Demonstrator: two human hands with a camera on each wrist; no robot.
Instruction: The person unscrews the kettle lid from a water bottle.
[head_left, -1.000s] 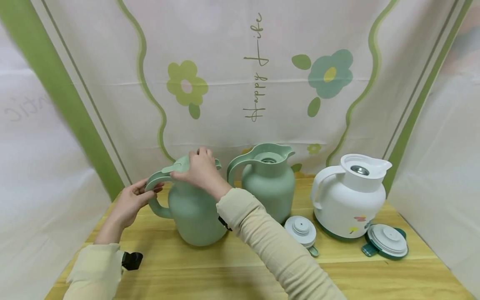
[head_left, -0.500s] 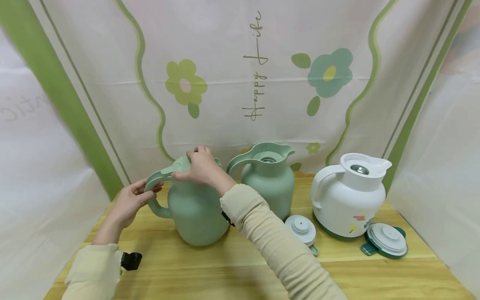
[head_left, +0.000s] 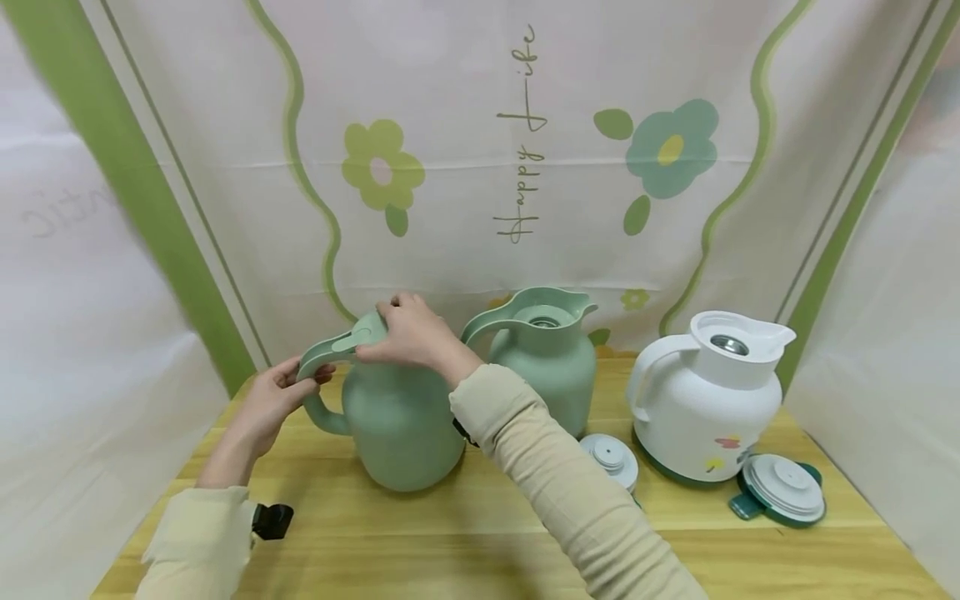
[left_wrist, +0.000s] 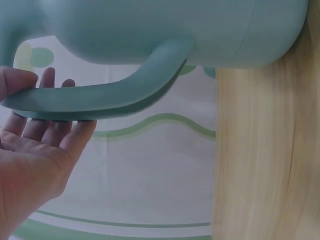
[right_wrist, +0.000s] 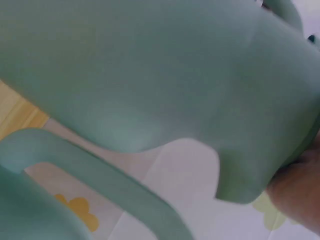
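A sage-green thermos jug (head_left: 405, 433) stands upright at the left of the table. My left hand (head_left: 261, 410) holds its handle (head_left: 324, 417), thumb on one side and fingers on the other, as the left wrist view also shows. From above, my right hand (head_left: 420, 335) grips the green lid (head_left: 367, 330) seated in the jug's mouth, thumb near the lid's lever and fingers over the far side. That hand hides the spout in the head view. In the right wrist view the jug's side fills most of the frame, with part of the hand (right_wrist: 300, 190) at the spout.
Just to the right stands a second green jug (head_left: 555, 383), its mouth uncovered. Farther right is an uncovered white jug (head_left: 705, 408). Two lids lie upside down on the wooden table (head_left: 420, 542): a grey-white one (head_left: 611, 458) and a dark-green-edged one (head_left: 783, 487). Printed cloth hangs behind.
The head view has shifted slightly. Both hands keep their places on the handle and lid, and the spout edge that showed past the right hand is now hidden.
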